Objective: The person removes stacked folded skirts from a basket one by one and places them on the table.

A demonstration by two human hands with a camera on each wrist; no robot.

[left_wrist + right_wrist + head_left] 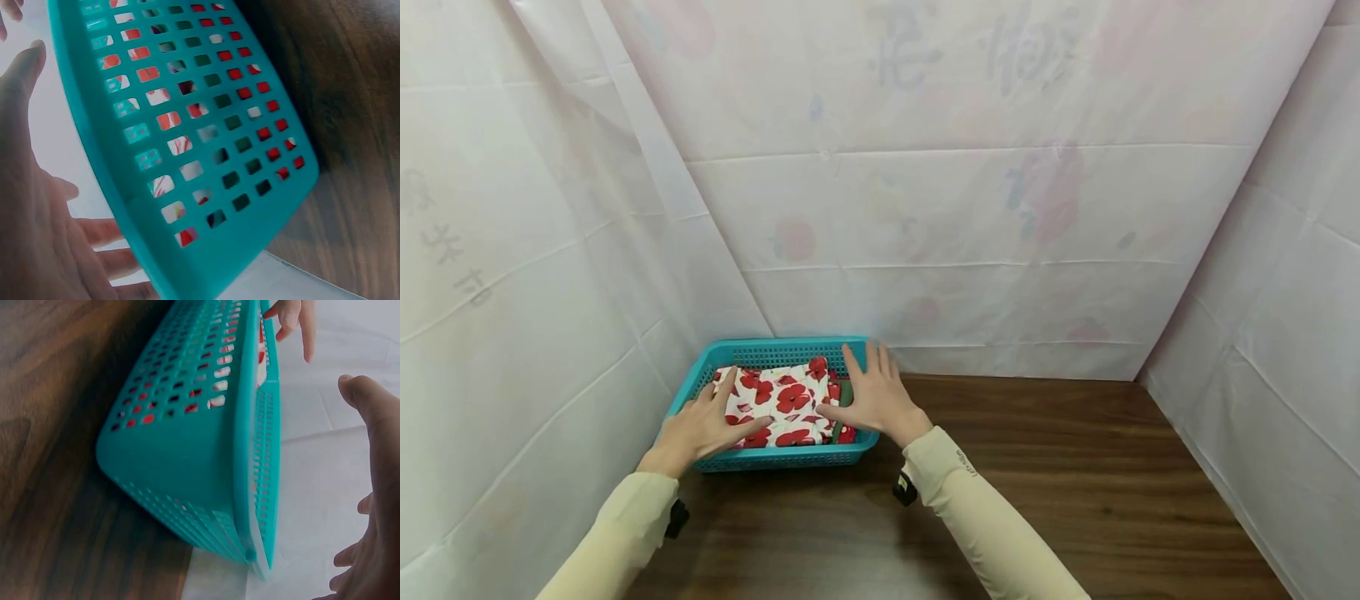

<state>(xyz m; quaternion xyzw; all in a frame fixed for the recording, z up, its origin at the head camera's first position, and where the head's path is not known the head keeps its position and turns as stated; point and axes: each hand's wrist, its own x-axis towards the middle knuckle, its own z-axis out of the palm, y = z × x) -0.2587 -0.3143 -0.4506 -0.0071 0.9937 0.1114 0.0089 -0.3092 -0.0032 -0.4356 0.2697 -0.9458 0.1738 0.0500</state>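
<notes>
Basket: teal plastic, holes through its walls, sitting upright on the brown wood tabletop, back left corner area. Its rear rim is lying close to the back sheet, left end near the left sheet; can't tell if either is touching.

White cloth with red flowers is lying inside the basket, looking folded, covering most of the visible contents. A strip of green fabric is showing at its right edge, plus some red there. Red, white and dark green patches are showing through the wall holes in both wrist views.

Left hand is hovering over the basket's left end, partly hiding the cloth. Fingers are standing spread, thumb pointing inward over the flowers; they're pinching nothing. In the left wrist view some fingertips are passing behind the rim; can't tell if they're touching it.

Right hand is hovering over the right end, fingers spread, thumb reaching toward the cloth's right edge, also pinching nothing. Right wrist view is showing a gap between thumb and rim.

Both arms are wearing pale yellow sleeves; a small black device is sitting at the right wrist, another at the left.
</notes>
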